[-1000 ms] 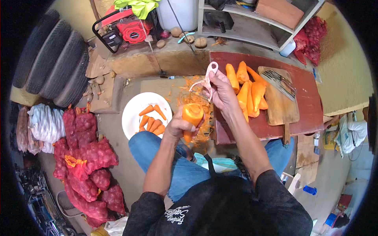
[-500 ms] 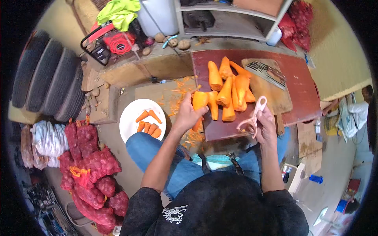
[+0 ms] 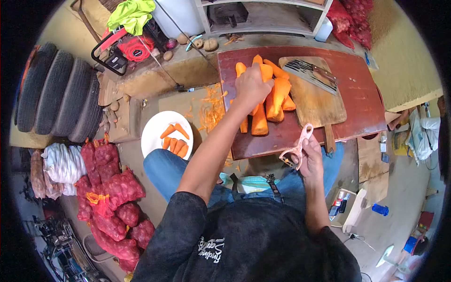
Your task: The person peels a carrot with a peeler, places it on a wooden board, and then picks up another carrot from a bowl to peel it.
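A pile of peeled orange carrots (image 3: 280,94) lies on the left part of a dark red table. My left hand (image 3: 253,87) reaches over the far left of the pile, its fingers curled around a carrot (image 3: 266,72) that they partly hide. Near the table's front edge, my right hand (image 3: 311,157) holds a pale pink peeler (image 3: 298,149) by its looped handle, blade end pointing down and left. A wooden cutting board (image 3: 319,105) lies right of the pile, with a wide-bladed knife (image 3: 310,75) on it.
A white bowl (image 3: 146,137) with several carrot pieces stands on the floor by my left knee. Orange peelings (image 3: 212,110) litter the floor beside the red table (image 3: 359,94). Red mesh sacks (image 3: 117,192) and tires (image 3: 58,94) are at the left.
My left hand has moved from the pile's near left side, where it held a carrot, up and away onto the pile. My right hand still holds the peeler, slightly lower. The view has shifted a little.
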`<action>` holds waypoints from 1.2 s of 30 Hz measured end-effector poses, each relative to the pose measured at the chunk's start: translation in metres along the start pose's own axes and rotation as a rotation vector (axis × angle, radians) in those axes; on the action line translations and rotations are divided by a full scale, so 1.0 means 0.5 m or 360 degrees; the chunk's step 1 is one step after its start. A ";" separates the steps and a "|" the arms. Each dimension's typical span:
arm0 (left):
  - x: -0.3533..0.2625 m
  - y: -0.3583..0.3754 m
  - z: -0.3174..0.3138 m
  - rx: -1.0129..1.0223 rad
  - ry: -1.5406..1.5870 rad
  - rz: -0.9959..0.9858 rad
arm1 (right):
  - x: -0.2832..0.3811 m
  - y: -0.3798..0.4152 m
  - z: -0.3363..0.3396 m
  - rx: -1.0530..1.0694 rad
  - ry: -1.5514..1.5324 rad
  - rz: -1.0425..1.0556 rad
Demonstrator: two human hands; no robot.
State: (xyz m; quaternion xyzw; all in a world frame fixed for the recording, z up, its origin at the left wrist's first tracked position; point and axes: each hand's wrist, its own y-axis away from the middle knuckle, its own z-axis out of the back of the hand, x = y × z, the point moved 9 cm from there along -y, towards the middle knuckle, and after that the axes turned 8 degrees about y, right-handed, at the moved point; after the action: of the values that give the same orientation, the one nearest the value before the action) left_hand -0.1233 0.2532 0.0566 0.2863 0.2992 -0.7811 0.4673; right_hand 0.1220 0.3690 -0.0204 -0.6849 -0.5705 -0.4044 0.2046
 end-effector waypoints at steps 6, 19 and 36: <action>0.028 0.042 0.029 -0.0038 0.0269 -0.0222 | -0.016 -0.002 -0.012 0.0019 0.0106 -0.0062; 0.797 0.300 0.489 0.0093 0.0225 0.0872 | -0.199 -0.038 -0.324 0.0751 0.1105 -0.0558; 0.856 0.349 0.120 0.0378 -0.0410 0.0106 | -0.374 -0.169 -0.439 0.1220 0.2605 0.0058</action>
State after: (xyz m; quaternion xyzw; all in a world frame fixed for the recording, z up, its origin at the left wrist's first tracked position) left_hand -0.1472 -0.0973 -0.2500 0.2467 0.1329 -0.8253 0.4903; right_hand -0.0325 0.1136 -0.0536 -0.0769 -0.3312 -0.5440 0.7671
